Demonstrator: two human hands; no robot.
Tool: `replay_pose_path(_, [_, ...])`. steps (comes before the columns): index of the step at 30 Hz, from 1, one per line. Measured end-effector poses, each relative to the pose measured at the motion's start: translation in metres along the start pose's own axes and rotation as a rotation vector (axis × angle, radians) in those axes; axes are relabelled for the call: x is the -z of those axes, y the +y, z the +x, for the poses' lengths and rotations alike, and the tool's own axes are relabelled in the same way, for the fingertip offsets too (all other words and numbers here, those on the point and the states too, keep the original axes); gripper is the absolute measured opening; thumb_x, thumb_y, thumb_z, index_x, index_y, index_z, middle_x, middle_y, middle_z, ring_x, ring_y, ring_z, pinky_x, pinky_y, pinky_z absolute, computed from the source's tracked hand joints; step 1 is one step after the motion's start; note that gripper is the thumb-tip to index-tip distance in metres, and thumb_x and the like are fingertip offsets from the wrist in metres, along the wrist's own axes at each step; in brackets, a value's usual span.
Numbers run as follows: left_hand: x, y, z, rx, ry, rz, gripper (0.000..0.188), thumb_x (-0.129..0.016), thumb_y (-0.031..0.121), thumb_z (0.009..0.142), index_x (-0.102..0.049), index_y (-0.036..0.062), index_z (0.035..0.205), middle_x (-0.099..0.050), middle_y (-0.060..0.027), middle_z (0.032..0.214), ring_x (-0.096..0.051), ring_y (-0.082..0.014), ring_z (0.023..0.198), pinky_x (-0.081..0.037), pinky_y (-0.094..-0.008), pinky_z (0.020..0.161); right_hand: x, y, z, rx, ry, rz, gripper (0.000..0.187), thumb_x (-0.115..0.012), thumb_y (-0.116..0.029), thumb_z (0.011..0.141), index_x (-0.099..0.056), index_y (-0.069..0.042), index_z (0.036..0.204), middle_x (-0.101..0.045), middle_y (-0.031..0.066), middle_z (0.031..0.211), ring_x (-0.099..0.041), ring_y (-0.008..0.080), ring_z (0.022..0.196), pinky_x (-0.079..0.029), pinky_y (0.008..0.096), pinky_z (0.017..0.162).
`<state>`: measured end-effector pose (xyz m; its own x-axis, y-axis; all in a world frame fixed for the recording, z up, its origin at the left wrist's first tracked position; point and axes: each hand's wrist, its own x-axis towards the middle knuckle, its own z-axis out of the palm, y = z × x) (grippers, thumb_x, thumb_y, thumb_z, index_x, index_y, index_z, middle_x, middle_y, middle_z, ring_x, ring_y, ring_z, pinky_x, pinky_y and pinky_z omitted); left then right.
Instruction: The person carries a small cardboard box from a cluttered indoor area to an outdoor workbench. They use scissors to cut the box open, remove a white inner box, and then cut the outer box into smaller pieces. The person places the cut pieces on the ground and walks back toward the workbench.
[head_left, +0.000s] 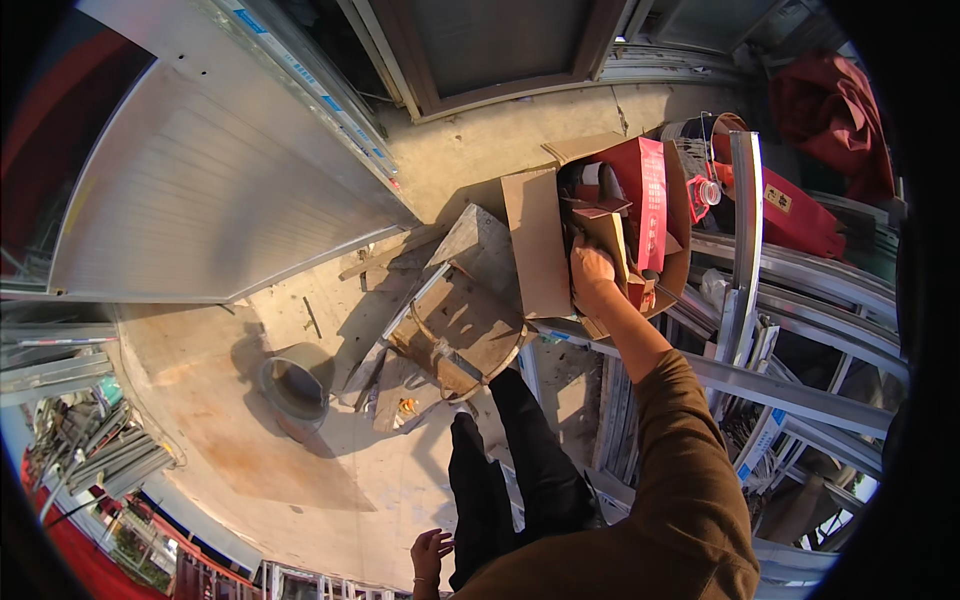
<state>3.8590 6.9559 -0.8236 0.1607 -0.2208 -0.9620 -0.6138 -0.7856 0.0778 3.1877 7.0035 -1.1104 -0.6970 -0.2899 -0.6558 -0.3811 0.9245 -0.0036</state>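
Fingers of your right hand (592,272) reach into the open brown cardboard box (540,245) on the metal rails (790,270); their grip is hidden. Upright red cartons (645,195) fill it. Your left hand (430,553) hangs loosely curled.

The right hand (592,272) reaches into the open cardboard box (540,245), which rests on metal rails (800,270) at the right. A flat package (648,200) stands inside the box. Left of the box sits a wooden stool (462,325); farther left, a bucket (295,385) stands on the floor (250,450). The left hand (430,555) hangs low beside the legs.
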Motion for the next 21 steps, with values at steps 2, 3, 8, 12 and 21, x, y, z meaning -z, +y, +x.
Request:
replay_pose_path(2, [0.001,-0.001,-0.001,-0.002,0.002,-0.006,0.028,-0.057,0.013,0.103,-0.059,-0.0049,0.124,-0.073,-0.0234,0.109,-0.076,-0.0314,0.089,-0.064,-0.0373,0.076,-0.004,0.010,0.022,0.061,0.085,0.113,0.027,-0.048,-0.013,0.099,-0.072,-0.001,0.096,-0.073,0.0287,0.102,-0.074,0.0356,0.099,-0.060,0.0433,0.084])
replay_pose_path(3, [0.002,-0.004,-0.002,0.008,0.008,-0.007,0.027,-0.058,0.013,0.103,-0.059,-0.0040,0.124,-0.073,-0.0228,0.109,-0.076,-0.0307,0.089,-0.063,-0.0369,0.076,-0.008,0.015,0.035,0.153,0.108,0.046,0.026,-0.050,-0.012,0.098,-0.073,-0.001,0.093,-0.073,0.0272,0.098,-0.074,0.0367,0.095,-0.060,0.0437,0.080])
replay_pose_path(8, [0.002,-0.018,0.007,0.008,0.005,-0.032,0.026,-0.057,0.012,0.103,-0.059,-0.0049,0.124,-0.073,-0.0227,0.109,-0.076,-0.0305,0.089,-0.064,-0.0366,0.078,-0.033,0.011,0.092,0.259,0.205,-0.138,0.019,-0.056,-0.007,0.093,-0.073,0.001,0.095,-0.074,0.0245,0.096,-0.075,0.0382,0.087,-0.062,0.0435,0.074])
replay_pose_path(12, [0.001,-0.022,0.006,-0.013,0.011,-0.044,0.027,-0.057,0.012,0.103,-0.059,-0.0055,0.123,-0.073,-0.0227,0.110,-0.076,-0.0308,0.090,-0.064,-0.0375,0.078,-0.021,-0.001,0.084,0.398,0.195,-0.048,0.017,-0.062,-0.010,0.092,-0.069,0.003,0.100,-0.073,0.0264,0.100,-0.073,0.0391,0.093,-0.058,0.0458,0.079])
replay_pose_path(21, [-0.012,-0.024,-0.003,-0.031,-0.010,-0.121,0.027,-0.058,0.012,0.102,-0.059,-0.0060,0.123,-0.072,-0.0244,0.110,-0.075,-0.0330,0.091,-0.064,-0.0394,0.080,0.029,0.005,-0.007,0.207,-0.085,-0.354,0.029,-0.077,-0.014,0.081,-0.073,-0.002,0.107,-0.075,0.0197,0.108,-0.075,0.0318,0.100,-0.059,0.0378,0.089])
